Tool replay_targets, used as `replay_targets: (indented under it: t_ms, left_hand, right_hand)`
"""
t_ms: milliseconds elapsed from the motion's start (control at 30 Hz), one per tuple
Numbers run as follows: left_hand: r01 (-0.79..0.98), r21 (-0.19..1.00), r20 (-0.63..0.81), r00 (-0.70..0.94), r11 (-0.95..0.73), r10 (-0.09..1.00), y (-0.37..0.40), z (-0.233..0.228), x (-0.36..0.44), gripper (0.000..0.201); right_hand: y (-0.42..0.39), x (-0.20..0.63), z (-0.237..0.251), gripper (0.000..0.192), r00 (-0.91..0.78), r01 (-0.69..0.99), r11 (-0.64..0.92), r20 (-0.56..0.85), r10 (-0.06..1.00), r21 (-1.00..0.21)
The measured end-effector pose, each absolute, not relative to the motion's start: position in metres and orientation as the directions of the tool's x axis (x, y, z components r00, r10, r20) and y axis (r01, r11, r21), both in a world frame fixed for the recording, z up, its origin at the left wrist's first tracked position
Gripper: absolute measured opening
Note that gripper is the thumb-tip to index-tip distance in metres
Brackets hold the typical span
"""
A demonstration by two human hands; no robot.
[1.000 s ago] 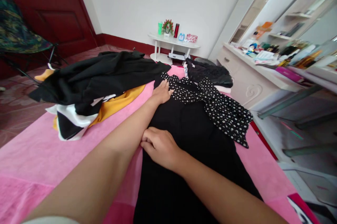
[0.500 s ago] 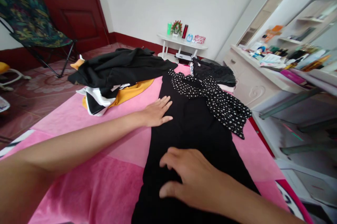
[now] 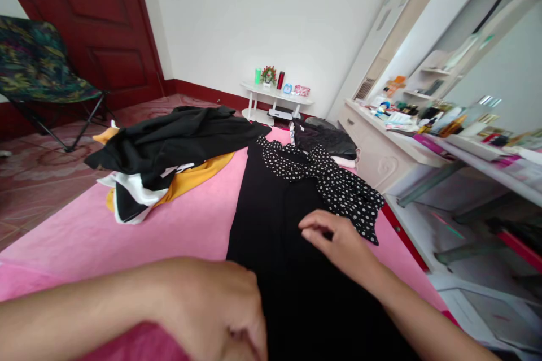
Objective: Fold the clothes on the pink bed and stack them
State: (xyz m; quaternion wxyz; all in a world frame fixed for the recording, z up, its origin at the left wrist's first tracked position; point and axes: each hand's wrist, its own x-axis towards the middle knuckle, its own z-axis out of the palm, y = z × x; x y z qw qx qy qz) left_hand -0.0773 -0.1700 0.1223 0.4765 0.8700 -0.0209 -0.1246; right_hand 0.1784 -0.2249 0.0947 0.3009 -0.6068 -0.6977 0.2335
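Note:
A long black dress (image 3: 275,214) lies flat along the pink blanket (image 3: 169,236), with a black-and-white polka-dot piece (image 3: 339,188) across its top and right side. My left hand (image 3: 215,310) is close to the camera at the dress's lower left edge, its fingers curled in on the fabric. My right hand (image 3: 334,239) rests on the right half of the dress just below the polka-dot piece, with bent fingers pinching the cloth.
A heap of black, white and mustard clothes (image 3: 169,152) lies at the blanket's far left, and a dark folded garment (image 3: 326,140) at the far end. A cluttered dresser (image 3: 402,135) runs along the right. A small white table (image 3: 277,98) and a folding chair (image 3: 42,78) stand beyond.
My left hand has drawn back from the upper left of the dress to its lower left edge and curled shut. My right hand has moved from the dress's middle over to its right side.

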Motion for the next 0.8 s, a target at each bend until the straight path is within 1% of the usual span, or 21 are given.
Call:
replay_targets:
  t_ms: [33,67,100,133,167,200,267,333,433,500,567,633,700,800]
  left_hand:
    - [0.112,0.823,-0.168,0.984,-0.558,-0.051,-0.156,0.116,-0.065,0.028]
    - [0.147,0.797,-0.116,0.989,-0.586,0.09,-0.141,0.105,-0.052,0.03]
    - [0.195,0.739,-0.011,0.961,-0.645,0.277,-0.125,0.092,-0.039,0.032]
    - [0.278,0.66,0.103,0.886,-0.698,0.451,-0.109,0.076,-0.028,0.038]
    - [0.386,0.568,0.158,0.816,-0.727,0.557,-0.094,0.06,-0.018,0.049]
    - [0.48,0.48,0.169,0.771,-0.734,0.614,-0.082,0.045,-0.01,0.057]
    - [0.564,0.35,0.183,0.742,-0.748,0.645,-0.064,0.02,-0.002,0.063]
    - [0.573,0.286,0.192,0.751,-0.768,0.632,-0.056,0.005,0.0,0.063]
    - [0.569,0.26,0.201,0.759,-0.78,0.62,-0.057,0.002,-0.003,0.063]
    - [0.568,0.261,0.196,0.761,-0.781,0.619,-0.058,0.004,-0.005,0.064]
    - [0.566,0.265,0.197,0.761,-0.781,0.618,-0.059,0.006,-0.005,0.064]
    - [0.563,0.268,0.202,0.761,-0.782,0.617,-0.059,0.006,-0.004,0.064]
    - [0.562,0.272,0.206,0.759,-0.781,0.617,-0.059,0.005,-0.004,0.064]
    - [0.561,0.274,0.206,0.759,-0.781,0.618,-0.058,0.004,-0.004,0.064]
  right_hand:
    - [-0.208,0.2,0.09,0.014,0.02,0.745,0.153,0.25,0.968,-0.65]
    - [-0.191,0.223,0.083,0.015,0.089,0.786,0.14,0.333,0.939,-0.602]
    - [-0.175,0.245,0.076,0.016,0.139,0.831,0.116,0.405,0.904,-0.544]
    - [-0.161,0.267,0.068,0.018,0.167,0.871,0.084,0.454,0.875,-0.484]
    - [-0.149,0.286,0.061,0.021,0.202,0.9,0.025,0.467,0.861,-0.436]
    - [-0.139,0.303,0.054,0.024,0.255,0.912,-0.065,0.436,0.863,-0.404]
    - [-0.126,0.327,0.042,0.03,0.348,0.906,-0.227,0.32,0.881,-0.359]
    - [-0.12,0.338,0.034,0.032,0.392,0.891,-0.315,0.209,0.896,-0.326]
    - [-0.117,0.338,0.032,0.02,0.393,0.893,-0.339,0.148,0.907,-0.298]
    - [-0.116,0.335,0.037,0.014,0.39,0.901,-0.351,0.122,0.913,-0.256]
    - [-0.116,0.332,0.045,0.016,0.371,0.915,-0.337,0.139,0.918,-0.22]
    - [-0.114,0.331,0.051,0.022,0.339,0.929,-0.301,0.165,0.926,-0.218]
    - [-0.114,0.328,0.052,0.023,0.318,0.933,-0.283,0.135,0.939,-0.224]
    - [-0.116,0.319,0.051,0.009,0.314,0.935,-0.301,0.044,0.948,-0.188]
